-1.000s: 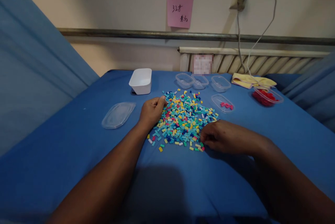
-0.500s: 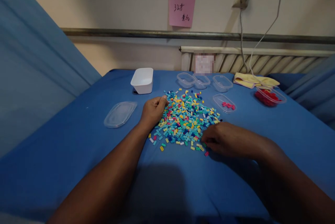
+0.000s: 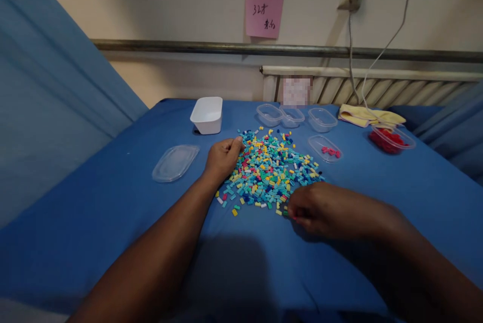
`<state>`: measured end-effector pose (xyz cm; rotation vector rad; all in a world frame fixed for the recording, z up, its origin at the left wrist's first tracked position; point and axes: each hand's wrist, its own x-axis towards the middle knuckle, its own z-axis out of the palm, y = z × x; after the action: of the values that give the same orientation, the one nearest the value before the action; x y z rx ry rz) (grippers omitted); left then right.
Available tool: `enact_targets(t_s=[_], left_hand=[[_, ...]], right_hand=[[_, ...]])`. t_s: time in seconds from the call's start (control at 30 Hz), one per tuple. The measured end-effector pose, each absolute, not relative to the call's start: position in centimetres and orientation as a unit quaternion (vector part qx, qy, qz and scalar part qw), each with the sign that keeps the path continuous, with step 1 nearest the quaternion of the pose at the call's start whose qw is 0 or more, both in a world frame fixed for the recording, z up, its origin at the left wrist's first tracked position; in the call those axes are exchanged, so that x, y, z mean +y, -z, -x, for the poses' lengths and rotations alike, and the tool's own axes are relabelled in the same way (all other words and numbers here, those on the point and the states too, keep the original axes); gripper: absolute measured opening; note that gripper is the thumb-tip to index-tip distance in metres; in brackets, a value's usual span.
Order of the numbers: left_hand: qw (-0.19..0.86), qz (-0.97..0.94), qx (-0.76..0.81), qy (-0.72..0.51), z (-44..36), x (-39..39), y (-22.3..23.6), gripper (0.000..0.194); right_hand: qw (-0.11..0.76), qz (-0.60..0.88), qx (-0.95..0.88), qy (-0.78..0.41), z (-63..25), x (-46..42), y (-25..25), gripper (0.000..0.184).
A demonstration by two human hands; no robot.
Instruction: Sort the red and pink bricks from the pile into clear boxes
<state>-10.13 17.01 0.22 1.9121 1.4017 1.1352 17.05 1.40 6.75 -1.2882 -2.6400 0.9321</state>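
Note:
A wide pile of small toy building bricks [image 3: 269, 169], mostly turquoise with yellow, pink, green, white and dark blue ones, lies on a blue cloth. At the pile's left edge rests my left hand [image 3: 223, 158], its fingers curled closed; whatever they may hold is hidden. My right hand [image 3: 320, 210] is at the near right edge, thumb and fingers pinched together over a pink brick, of which only a sliver shows at the fingertips. Several pink bricks [image 3: 331, 152] lie on a clear plastic lid [image 3: 316, 143] beyond my right hand.
Behind the pile stand a white tub [image 3: 207, 124] and three clear containers, one at the right [image 3: 322, 123]. A second clear lid [image 3: 175, 163] lies left. Far right are a container of red pieces [image 3: 390, 140] and a yellow cloth [image 3: 372, 115]. A cable [image 3: 390, 41] hangs from the wall.
My right hand has shifted slightly toward me and closed over the pink brick that lay loose at the near edge. My left hand stays at the pile; the view has shifted slightly.

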Motion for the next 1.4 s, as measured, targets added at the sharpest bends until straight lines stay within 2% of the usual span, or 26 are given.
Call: enact_targets(t_s=[0.17, 0.4, 0.63, 0.8, 1.03, 1.2, 1.3, 1.4], left_hand=[[0.251, -0.707, 0.519, -0.409, 10.2, 17.0, -0.2, 0.057], [0.258, -0.700, 0.508, -0.430, 10.4, 17.2, -0.1, 0.055], [0.278, -0.635, 0.515, -0.505, 11.2, 17.8, -0.4, 0.051], [0.279, -0.641, 0.516, -0.495, 11.4, 17.9, -0.1, 0.052], [0.268, -0.652, 0.516, -0.486, 11.4, 18.1, 0.2, 0.055], [0.272, -0.647, 0.520, -0.486, 11.3, 18.1, 0.1, 0.054], [0.267, -0.647, 0.521, -0.487, 11.2, 18.3, 0.2, 0.055], [0.267, -0.647, 0.520, -0.490, 11.3, 18.4, 0.3, 0.054]], right_hand=[[-0.009, 0.440, -0.873, -0.209, -15.5, -0.7, -6.4, 0.020], [0.021, 0.453, -0.884, -0.116, -15.7, -3.3, -3.6, 0.030], [0.021, 0.484, -0.866, -0.122, -14.8, -4.1, -3.6, 0.032], [0.017, 0.490, -0.859, -0.148, -14.7, -4.8, -4.0, 0.032], [0.058, 0.474, -0.865, -0.158, -14.9, -5.1, -3.2, 0.022], [0.102, 0.459, -0.853, -0.228, -17.5, -3.1, -4.9, 0.019], [0.170, 0.515, -0.817, -0.199, -21.5, 1.0, -5.5, 0.020], [0.194, 0.611, -0.751, -0.158, -25.5, 6.0, -5.0, 0.019]])
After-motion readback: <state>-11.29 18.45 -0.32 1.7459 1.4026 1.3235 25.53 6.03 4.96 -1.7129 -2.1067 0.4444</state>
